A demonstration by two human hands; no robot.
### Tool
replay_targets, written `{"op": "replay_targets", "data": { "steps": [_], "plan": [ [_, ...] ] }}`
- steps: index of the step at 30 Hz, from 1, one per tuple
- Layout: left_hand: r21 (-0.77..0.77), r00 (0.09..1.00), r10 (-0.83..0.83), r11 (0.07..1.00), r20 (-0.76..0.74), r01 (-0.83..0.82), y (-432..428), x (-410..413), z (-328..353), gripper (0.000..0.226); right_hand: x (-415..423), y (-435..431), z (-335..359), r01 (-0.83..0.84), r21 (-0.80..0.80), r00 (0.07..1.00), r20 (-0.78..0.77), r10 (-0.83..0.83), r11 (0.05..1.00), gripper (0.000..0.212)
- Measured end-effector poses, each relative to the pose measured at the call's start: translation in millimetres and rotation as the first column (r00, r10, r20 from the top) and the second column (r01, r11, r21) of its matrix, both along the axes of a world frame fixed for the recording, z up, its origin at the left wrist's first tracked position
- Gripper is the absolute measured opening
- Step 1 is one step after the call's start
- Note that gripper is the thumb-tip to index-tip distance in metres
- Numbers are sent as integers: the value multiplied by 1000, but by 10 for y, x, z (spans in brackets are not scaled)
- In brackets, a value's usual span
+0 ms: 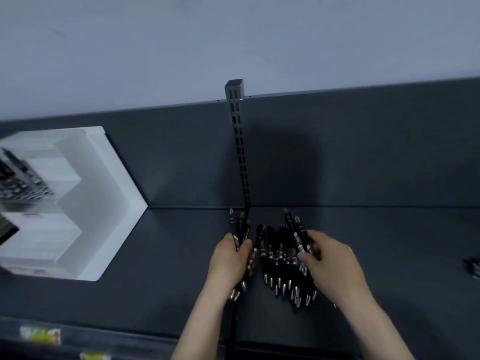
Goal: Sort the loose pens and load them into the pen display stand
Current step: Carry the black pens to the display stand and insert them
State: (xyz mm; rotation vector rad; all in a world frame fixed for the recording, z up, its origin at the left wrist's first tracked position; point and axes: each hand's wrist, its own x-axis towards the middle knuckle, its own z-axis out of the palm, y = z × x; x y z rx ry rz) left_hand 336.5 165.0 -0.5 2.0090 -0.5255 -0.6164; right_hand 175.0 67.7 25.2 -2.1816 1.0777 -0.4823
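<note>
Many black silver-tipped pens [280,263] heaped | left hand [228,263] grip: bunch | right hand [335,266] grip: few pens

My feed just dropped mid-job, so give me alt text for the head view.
The left hand grips a pen bundle and the right hand holds a few pens over a dark shelf, with a loose pile of black pens between them. A blurred white display stand sits at far left.

both hands grip black pens, left hand [231,258] and right hand [330,266], above a pile [280,261].
</note>
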Motion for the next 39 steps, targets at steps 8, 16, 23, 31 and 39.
{"op": "replay_targets", "data": {
  "steps": [8,16,23,31,39],
  "plan": [
    [-199,898,183,939,-401,-280,327,66,13,13,321,334,28,-161,59,986,58,158,985,32],
    [-317,742,163,829,-651,-461,1161,371,142,22,728,1080,149,-230,43,971,82,226,972,35],
    [-439,747,145,730,-649,-523,2333,801,320,19,1316,2130,298,-311,37,948,79,308,950,31],
    [-518,845,184,718,-502,-464,3514,1267,361,15,1909,3271,356,-387,9,912,151,382,922,29],
    [-537,848,221,690,-483,-486,4025,1616,270,12,2419,3839,346,-476,-4,871,141,471,880,29]
  ]
}}
